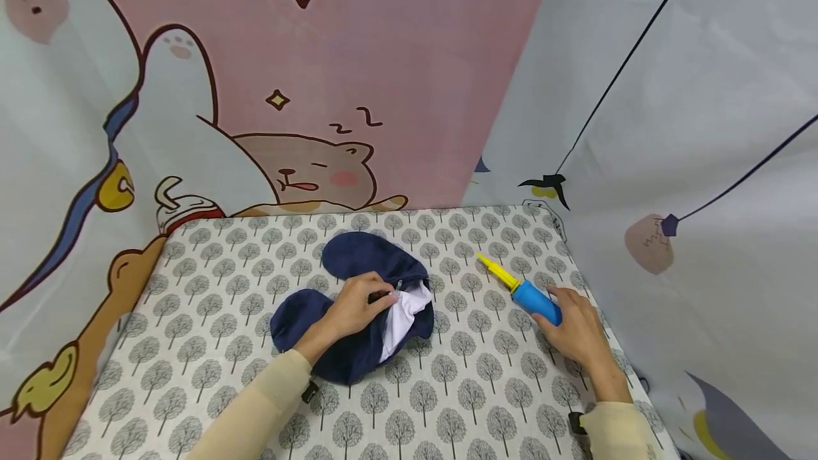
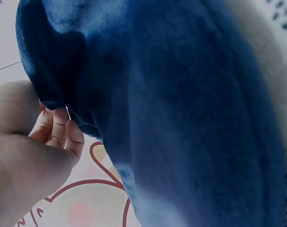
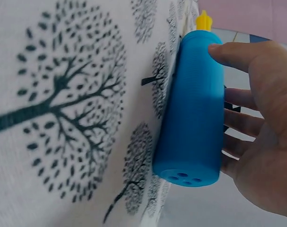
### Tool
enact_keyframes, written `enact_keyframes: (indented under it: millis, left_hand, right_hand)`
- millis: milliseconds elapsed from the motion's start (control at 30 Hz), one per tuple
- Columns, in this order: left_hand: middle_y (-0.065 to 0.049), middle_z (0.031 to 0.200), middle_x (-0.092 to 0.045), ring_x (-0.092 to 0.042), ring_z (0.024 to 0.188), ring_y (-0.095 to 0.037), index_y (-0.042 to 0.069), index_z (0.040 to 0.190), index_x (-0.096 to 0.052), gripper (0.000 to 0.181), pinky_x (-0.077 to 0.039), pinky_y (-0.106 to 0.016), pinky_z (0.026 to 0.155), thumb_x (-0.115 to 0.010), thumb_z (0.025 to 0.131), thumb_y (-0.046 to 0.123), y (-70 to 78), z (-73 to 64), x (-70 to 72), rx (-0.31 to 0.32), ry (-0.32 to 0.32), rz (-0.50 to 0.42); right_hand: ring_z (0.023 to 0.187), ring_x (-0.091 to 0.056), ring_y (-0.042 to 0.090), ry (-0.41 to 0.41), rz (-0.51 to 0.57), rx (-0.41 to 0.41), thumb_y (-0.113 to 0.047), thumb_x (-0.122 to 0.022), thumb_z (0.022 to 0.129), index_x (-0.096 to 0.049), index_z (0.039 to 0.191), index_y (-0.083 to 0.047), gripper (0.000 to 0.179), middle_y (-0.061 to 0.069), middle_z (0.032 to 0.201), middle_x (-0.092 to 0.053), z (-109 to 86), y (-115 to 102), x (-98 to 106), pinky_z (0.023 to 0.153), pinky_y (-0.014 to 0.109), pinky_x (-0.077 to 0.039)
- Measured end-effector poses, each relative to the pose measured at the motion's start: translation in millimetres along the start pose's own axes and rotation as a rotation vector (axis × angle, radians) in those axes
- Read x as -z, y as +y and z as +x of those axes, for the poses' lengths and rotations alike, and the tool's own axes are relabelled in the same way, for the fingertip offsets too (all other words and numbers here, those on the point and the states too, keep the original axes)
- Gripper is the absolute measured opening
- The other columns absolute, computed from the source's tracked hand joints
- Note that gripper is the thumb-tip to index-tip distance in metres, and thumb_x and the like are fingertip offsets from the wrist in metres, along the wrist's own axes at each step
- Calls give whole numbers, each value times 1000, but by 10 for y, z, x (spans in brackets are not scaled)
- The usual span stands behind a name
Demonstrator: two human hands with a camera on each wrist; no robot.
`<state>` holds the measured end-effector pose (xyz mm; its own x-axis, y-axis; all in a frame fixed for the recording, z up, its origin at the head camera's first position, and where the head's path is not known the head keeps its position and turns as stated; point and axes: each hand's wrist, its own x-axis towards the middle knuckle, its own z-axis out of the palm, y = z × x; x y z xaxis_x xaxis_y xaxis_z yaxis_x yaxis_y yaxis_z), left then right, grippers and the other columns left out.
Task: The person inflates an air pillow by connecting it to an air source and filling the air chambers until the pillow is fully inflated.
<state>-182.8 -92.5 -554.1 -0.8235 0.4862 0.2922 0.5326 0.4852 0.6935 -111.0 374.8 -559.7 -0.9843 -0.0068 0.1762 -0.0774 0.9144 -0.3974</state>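
Note:
A navy, curved, plush-looking cover (image 1: 367, 254), shaped like a neck pillow, lies on the tree-print cloth. A white inner piece (image 1: 404, 316) shows in its opening. My left hand (image 1: 358, 305) pinches the opening's edge between thumb and fingers; the exact spot at the fingertips is partly hidden. Blue fabric (image 2: 181, 113) fills most of the left wrist view. To the right lies a hand pump with a blue barrel (image 1: 535, 302) and yellow nozzle (image 1: 498, 271). My right hand (image 1: 578, 329) holds the barrel loosely, thumb on one side, fingertips hidden behind it in the right wrist view.
The tree-print cloth (image 1: 211, 297) covers the table. Behind it hangs a pink curtain (image 1: 409, 77) with cartoon animals. A pale curtain (image 1: 722, 162) closes the right side. Dark wristbands sit at both cuffs.

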Motion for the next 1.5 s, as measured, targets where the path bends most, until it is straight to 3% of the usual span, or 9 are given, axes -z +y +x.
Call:
enact_keyframes:
  millis: [233, 400, 700, 900, 1067, 1333, 1500]
  left_hand:
    - [-8, 105, -80, -76, 93, -21, 3, 120, -87, 20, -63, -32, 82, -81, 106, 17, -15, -1, -11, -7, 22, -33]
    - [-8, 104, -81, -73, 85, -16, 4, 119, -88, 21, -61, -29, 76, -82, 105, 19, -36, 4, -11, -6, 39, -23]
    - [-7, 100, -83, -64, 69, -4, 7, 114, -90, 18, -56, -22, 67, -86, 102, 19, -68, 22, 31, -46, 93, 48]
    - [-6, 97, -85, -75, 78, -13, 8, 107, -91, 11, -64, -32, 67, -88, 99, 16, -70, 39, 54, -66, 157, 42]
    - [-6, 98, -87, -77, 81, -15, 11, 104, -91, 8, -64, -30, 69, -89, 99, 17, -64, 45, 92, -44, 203, 22]
    - [-7, 103, -86, -82, 96, -22, 8, 112, -90, 15, -66, -29, 80, -89, 99, 16, -94, 30, 129, 6, 169, -41]
    - [-7, 99, -85, -80, 91, -20, 7, 111, -90, 14, -65, -27, 77, -88, 100, 15, -98, 34, 148, -36, 179, -35]
  right_hand:
    - [123, -67, 63, -66, -40, -37, -29, -88, 99, -56, 156, 11, 76, 41, 151, -59, 14, 65, -52, 94, 75, -57]
    - [118, -69, 62, -114, -39, -55, -28, -88, 100, -54, 156, 12, 77, 43, 146, -62, 33, 83, -77, 93, 75, -57]
    - [116, -71, 61, -48, 17, 1, -22, -87, 100, -59, 152, 13, 69, 42, 139, -68, 68, -1, -74, 92, 75, -57]
    - [111, -75, 50, -20, 124, 125, -20, -91, 98, -62, 152, 7, 67, 34, 138, -73, 147, -304, 48, 90, 68, -59]
    - [114, -76, 45, -69, 144, 239, -19, -92, 97, -64, 151, 4, 65, 29, 139, -74, 212, -677, 166, 91, 63, -61]
    - [121, -76, 40, -126, 144, 360, -18, -92, 96, -67, 151, 0, 63, 22, 142, -76, 296, -1040, 248, 100, 62, -63]
    - [121, -77, 41, -129, 118, 393, -18, -94, 94, -68, 151, -2, 65, 20, 141, -76, 298, -1128, 317, 102, 64, -63]
